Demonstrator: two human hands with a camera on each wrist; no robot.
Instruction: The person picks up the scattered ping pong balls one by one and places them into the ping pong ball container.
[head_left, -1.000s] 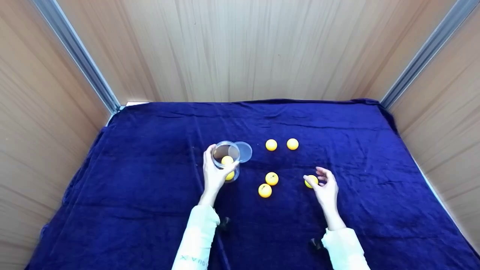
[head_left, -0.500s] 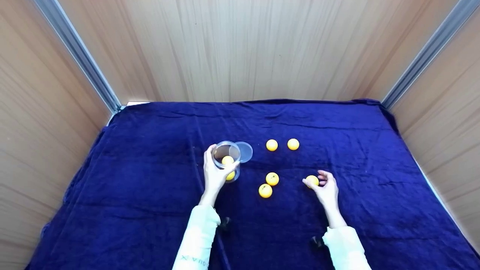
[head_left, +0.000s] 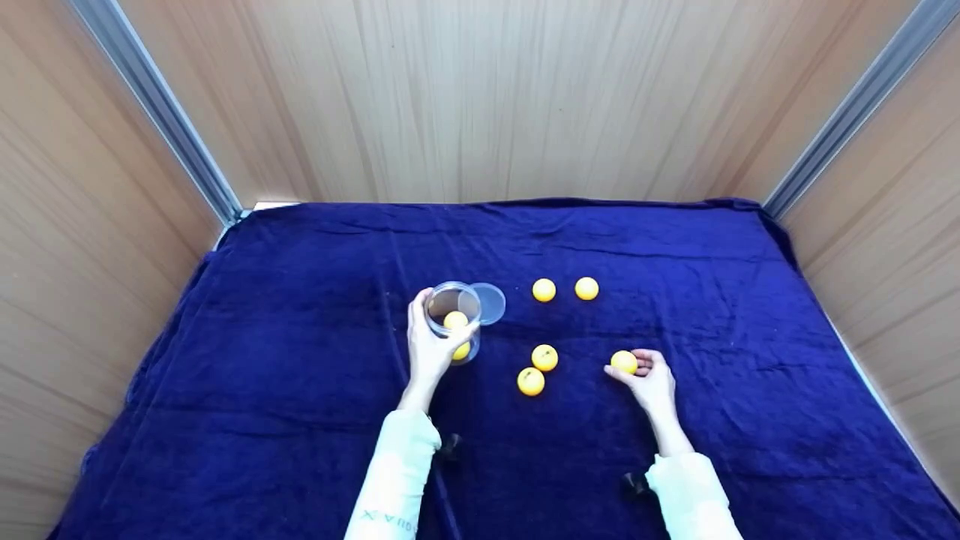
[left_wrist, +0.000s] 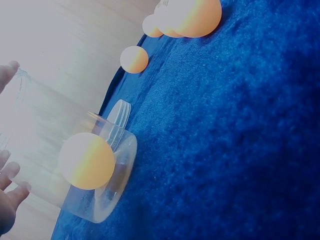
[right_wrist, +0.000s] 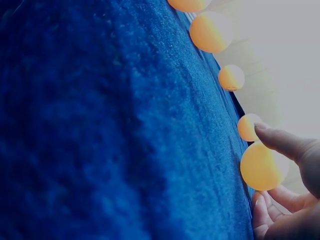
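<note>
A clear plastic jar (head_left: 437, 304) stands upright on the cloth, its mouth uncovered. My left hand (head_left: 431, 352) grips it near the rim, thumb on the near side. Orange shows through the jar's mouth and lower wall; the left wrist view has one ball (left_wrist: 87, 161) inside. Farther right, my right hand (head_left: 654, 384) holds an orange ping-pong ball (head_left: 623, 362) between thumb and fingers, at the cloth. In the right wrist view the thumb (right_wrist: 282, 140) lies above that ball and the curled fingers below it.
Beside the jar lies its clear round lid (head_left: 492, 304). Two ping-pong balls (head_left: 544, 358) sit close together between the hands, and two more (head_left: 586, 288) farther back. Dark blue cloth (head_left: 300, 337) covers the table, with wood-grain panels (head_left: 480, 105) around it.
The fingers of my right hand have come down and closed in around the ping-pong ball, which stays in about the same place. My left hand and the jar have not moved.
</note>
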